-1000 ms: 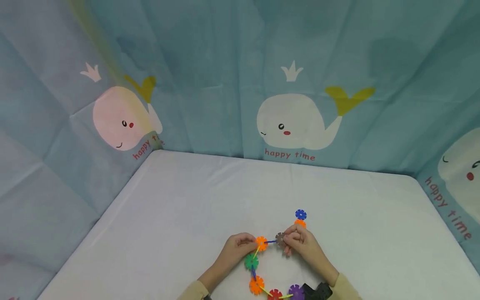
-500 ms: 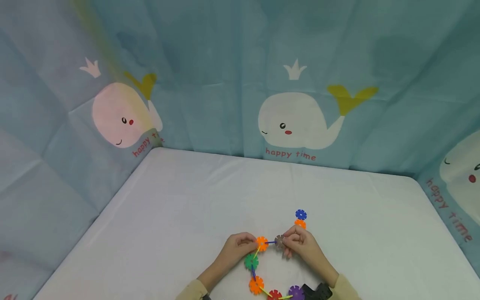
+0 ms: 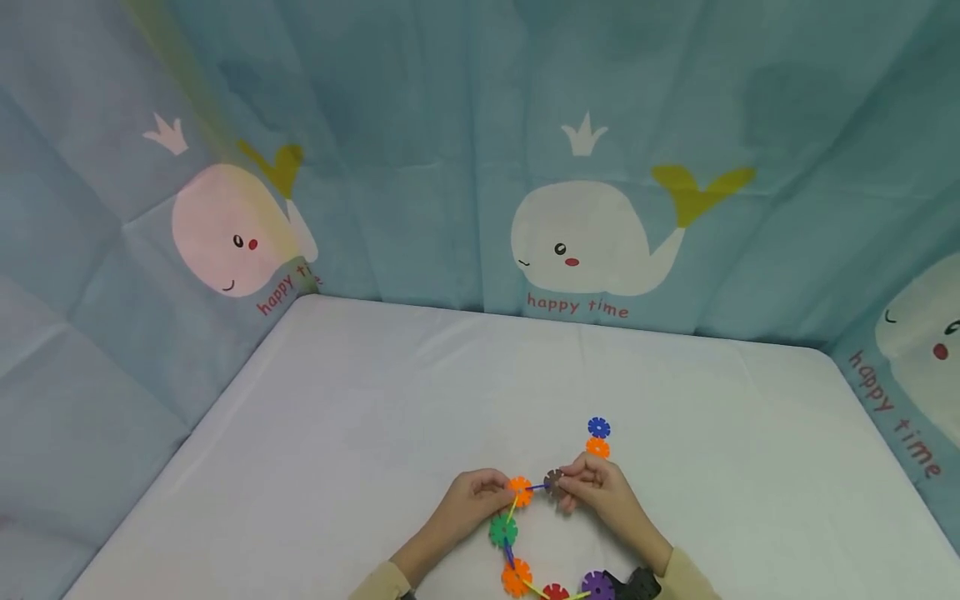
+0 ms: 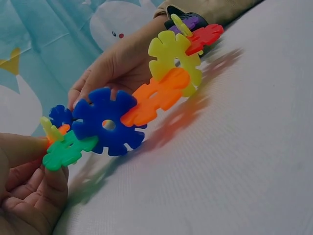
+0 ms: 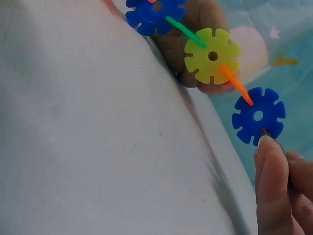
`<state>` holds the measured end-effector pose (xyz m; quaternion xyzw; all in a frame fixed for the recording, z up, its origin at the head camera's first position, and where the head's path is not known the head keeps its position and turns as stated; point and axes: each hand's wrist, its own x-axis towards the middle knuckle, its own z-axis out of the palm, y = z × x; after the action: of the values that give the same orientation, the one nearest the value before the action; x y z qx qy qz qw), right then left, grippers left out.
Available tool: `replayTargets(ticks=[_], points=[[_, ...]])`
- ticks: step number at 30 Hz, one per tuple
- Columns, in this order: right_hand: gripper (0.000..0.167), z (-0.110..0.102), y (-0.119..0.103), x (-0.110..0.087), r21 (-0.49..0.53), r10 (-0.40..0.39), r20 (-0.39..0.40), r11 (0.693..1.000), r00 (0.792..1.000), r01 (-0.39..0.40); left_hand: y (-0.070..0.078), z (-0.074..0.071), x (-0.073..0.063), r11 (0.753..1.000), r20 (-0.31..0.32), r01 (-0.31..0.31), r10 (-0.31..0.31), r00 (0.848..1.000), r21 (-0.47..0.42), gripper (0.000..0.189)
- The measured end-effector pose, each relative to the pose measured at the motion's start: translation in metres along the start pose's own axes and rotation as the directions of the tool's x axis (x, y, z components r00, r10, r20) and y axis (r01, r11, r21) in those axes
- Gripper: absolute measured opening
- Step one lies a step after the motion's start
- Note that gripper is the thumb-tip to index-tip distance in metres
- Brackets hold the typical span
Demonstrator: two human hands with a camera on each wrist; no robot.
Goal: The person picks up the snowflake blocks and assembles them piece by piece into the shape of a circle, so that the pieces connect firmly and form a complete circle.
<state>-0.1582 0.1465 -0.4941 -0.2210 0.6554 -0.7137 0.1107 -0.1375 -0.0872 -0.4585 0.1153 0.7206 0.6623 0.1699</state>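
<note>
A chain of notched plastic discs curves between the two hands. My left hand (image 3: pixel 474 503) pinches the edge of an orange disc (image 3: pixel 521 487) near the chain's upper end. Beyond it a blue disc (image 5: pixel 244 117), nearly edge-on in the head view, joins a brown disc (image 3: pixel 552 483), which my right hand (image 3: pixel 603 493) pinches between thumb and fingers. From the orange disc the chain runs down through a yellow disc (image 4: pixel 166 46), a green disc (image 3: pixel 498 532), another orange disc (image 3: pixel 512 578), a red disc (image 3: pixel 555 592) and a purple disc (image 3: pixel 597 586). Fingers hide part of the brown disc.
A loose blue disc (image 3: pixel 598 422) and an orange disc (image 3: pixel 597 448) lie on the white table (image 3: pixel 390 400) just beyond the right hand. A black wrist device (image 3: pixel 641 585) sits beside the purple disc. Whale-printed cloth (image 3: pixel 420 242) stands behind the table.
My right hand has moved slightly left with the brown disc, closer to the left hand. Both hands keep their pinch; the head view has shifted a little.
</note>
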Motion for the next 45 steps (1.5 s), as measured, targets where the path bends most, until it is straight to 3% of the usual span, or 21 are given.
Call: replayTargets(ticks=[10, 16, 21, 25, 27, 30, 32, 33, 36, 38, 39, 40, 42, 45], points=[[0.011, 0.002, -0.005, 0.006, -0.02, 0.013, 0.005, 1.0, 1.0, -0.013, 0.0, -0.001, 0.003, 1.0, 0.01, -0.015, 0.016, 1.0, -0.013, 0.013], [0.021, 0.008, -0.002, 0.002, -0.005, 0.033, 0.088, 0.999, 0.996, -0.032, -0.001, 0.0, 0.003, 1.0, 0.084, -0.006, 0.006, 0.996, -0.006, 0.014], [0.034, 0.006, -0.004, 0.0, 0.015, 0.033, 0.132, 0.999, 0.991, -0.035, -0.016, 0.001, 0.009, 0.997, 0.103, -0.055, 0.049, 0.993, 0.057, 0.017], [0.038, 0.01, -0.007, 0.001, 0.083, 0.025, 0.173, 0.996, 0.985, -0.04, -0.031, 0.002, 0.014, 0.975, 0.11, -0.144, 0.126, 0.986, 0.171, 0.016], [0.037, 0.011, -0.008, 0.002, 0.056, 0.015, 0.165, 0.998, 0.986, -0.024, -0.034, 0.003, 0.014, 0.962, 0.104, -0.177, 0.158, 0.982, 0.207, 0.015], [0.031, 0.006, -0.015, 0.002, -0.115, -0.02, 0.101, 0.993, 0.995, 0.032, -0.033, 0.003, 0.012, 0.971, 0.068, -0.153, 0.142, 0.988, 0.185, 0.012], [0.023, -0.003, -0.024, 0.002, -0.304, -0.056, 0.018, 0.951, 0.998, 0.059, -0.028, 0.002, 0.01, 0.985, 0.03, -0.123, 0.12, 0.992, 0.117, 0.01], [0.018, -0.008, -0.029, 0.002, -0.418, -0.064, -0.028, 0.907, 0.998, 0.046, -0.025, 0.002, 0.008, 0.991, 0.011, -0.109, 0.109, 0.994, 0.081, 0.01], [0.018, -0.021, -0.042, 0.001, -0.68, -0.011, -0.166, 0.726, 0.986, -0.106, -0.011, 0.001, 0.005, 0.998, -0.033, -0.06, 0.059, 0.998, -0.017, 0.01], [0.023, -0.026, -0.046, 0.0, -0.785, 0.063, -0.208, 0.584, 0.976, -0.205, -0.003, 0.0, 0.003, 0.999, -0.05, -0.048, 0.046, 0.998, -0.027, 0.01], [0.025, -0.027, -0.047, 0.0, -0.811, 0.102, -0.212, 0.537, 0.972, -0.233, -0.002, 0.0, 0.003, 0.999, -0.053, -0.033, 0.031, 0.998, -0.025, 0.01], [0.027, -0.028, -0.047, -0.001, -0.824, 0.136, -0.212, 0.508, 0.968, -0.252, -0.001, 0.0, 0.003, 0.999, -0.054, -0.025, 0.023, 0.998, -0.02, 0.009], [0.027, -0.028, -0.045, -0.001, -0.826, 0.18, -0.198, 0.498, 0.964, -0.263, -0.001, -0.001, 0.002, 1.0, -0.048, -0.022, 0.022, 0.999, -0.013, 0.01], [0.025, -0.029, -0.043, -0.003, -0.803, 0.201, -0.185, 0.533, 0.962, -0.266, -0.003, 0.0, 0.004, 0.999, -0.032, -0.03, 0.029, 0.999, -0.03, 0.011]])
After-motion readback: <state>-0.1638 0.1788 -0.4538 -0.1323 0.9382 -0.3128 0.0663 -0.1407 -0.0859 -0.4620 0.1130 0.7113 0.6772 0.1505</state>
